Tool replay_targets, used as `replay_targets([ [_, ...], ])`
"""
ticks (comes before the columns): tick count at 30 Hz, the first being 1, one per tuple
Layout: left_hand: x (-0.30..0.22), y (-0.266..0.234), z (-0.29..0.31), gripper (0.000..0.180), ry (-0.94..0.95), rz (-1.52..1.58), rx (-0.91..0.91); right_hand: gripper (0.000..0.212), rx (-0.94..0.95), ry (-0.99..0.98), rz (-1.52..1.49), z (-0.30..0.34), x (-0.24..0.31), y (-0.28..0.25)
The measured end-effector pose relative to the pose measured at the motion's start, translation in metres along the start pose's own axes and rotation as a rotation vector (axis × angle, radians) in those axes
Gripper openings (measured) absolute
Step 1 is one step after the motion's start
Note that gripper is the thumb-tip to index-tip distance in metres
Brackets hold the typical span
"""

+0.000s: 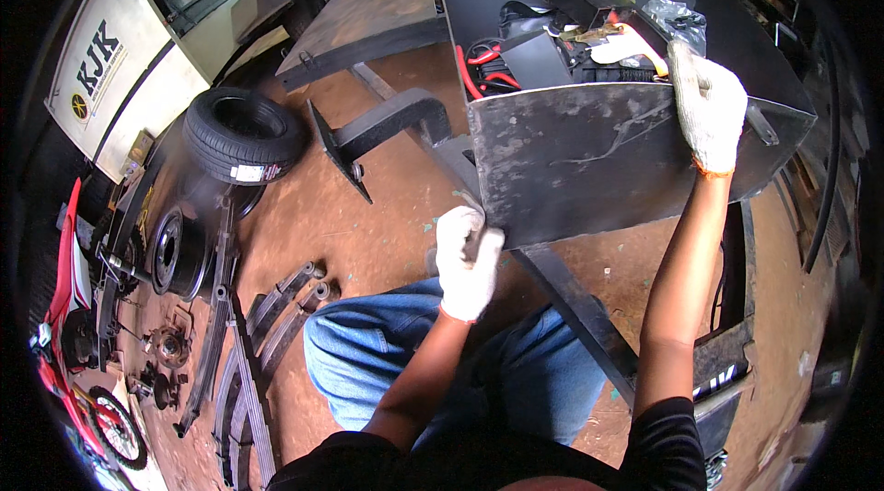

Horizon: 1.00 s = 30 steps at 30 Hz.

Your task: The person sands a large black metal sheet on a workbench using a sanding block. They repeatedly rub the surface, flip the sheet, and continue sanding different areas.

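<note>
A black metal box [580,169] stands in front of me, its scuffed near panel facing me. My right hand [707,113], in a white knit glove with an orange cuff, is closed over the panel's upper edge towards the right. At the panel's lower left corner, my left hand [467,261] in a matching glove has its fingers curled around the edge, thumb towards me. Its fingertips are partly hidden. Inside the box, close to my right hand, lie a white-and-orange object [630,47], red-handled tools [488,67] and a clear plastic bag [677,19].
A metal frame beam [575,307] runs under the box, beside a bent bracket with a plate [382,127]. To the left are a tyre [244,132], a wheel rim [175,251], leaf springs [244,380] and a red motorbike [69,307]. A metal-topped bench [368,21] stands behind.
</note>
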State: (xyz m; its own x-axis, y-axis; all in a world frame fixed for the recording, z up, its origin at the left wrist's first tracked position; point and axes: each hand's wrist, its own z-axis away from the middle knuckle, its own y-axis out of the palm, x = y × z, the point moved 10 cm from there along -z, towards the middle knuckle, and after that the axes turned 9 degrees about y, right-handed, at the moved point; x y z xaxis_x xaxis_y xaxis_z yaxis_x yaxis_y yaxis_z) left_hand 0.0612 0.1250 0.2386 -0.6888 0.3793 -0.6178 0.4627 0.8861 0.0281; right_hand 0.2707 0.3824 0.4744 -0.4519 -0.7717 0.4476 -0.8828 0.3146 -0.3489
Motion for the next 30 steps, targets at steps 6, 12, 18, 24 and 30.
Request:
replay_targets([
  [6, 0.002, -0.01, 0.007, 0.025, 0.087, 0.003, 0.063, 0.032, -0.024, -0.031, -0.024, 0.001, 0.003, -0.001],
  [12, 0.007, -0.005, 0.006, 0.024, 0.132, -0.024, 0.1, 0.033, 0.012, 0.034, -0.028, 0.0, -0.002, 0.0],
  [18, 0.0, 0.003, 0.002, 0.05, 0.21, -0.176, 0.006, 0.033, 0.019, 0.055, 0.007, 0.0, -0.006, 0.003],
  [24, 0.025, 0.012, 0.001, 0.052, 0.013, -0.005, -0.021, 0.036, 0.015, 0.023, 0.072, -0.003, -0.01, 0.006],
  [30, 0.006, 0.025, -0.014, 0.066, 0.085, 0.171, -0.038, 0.034, -0.034, -0.01, -0.021, 0.0, -0.014, 0.003],
])
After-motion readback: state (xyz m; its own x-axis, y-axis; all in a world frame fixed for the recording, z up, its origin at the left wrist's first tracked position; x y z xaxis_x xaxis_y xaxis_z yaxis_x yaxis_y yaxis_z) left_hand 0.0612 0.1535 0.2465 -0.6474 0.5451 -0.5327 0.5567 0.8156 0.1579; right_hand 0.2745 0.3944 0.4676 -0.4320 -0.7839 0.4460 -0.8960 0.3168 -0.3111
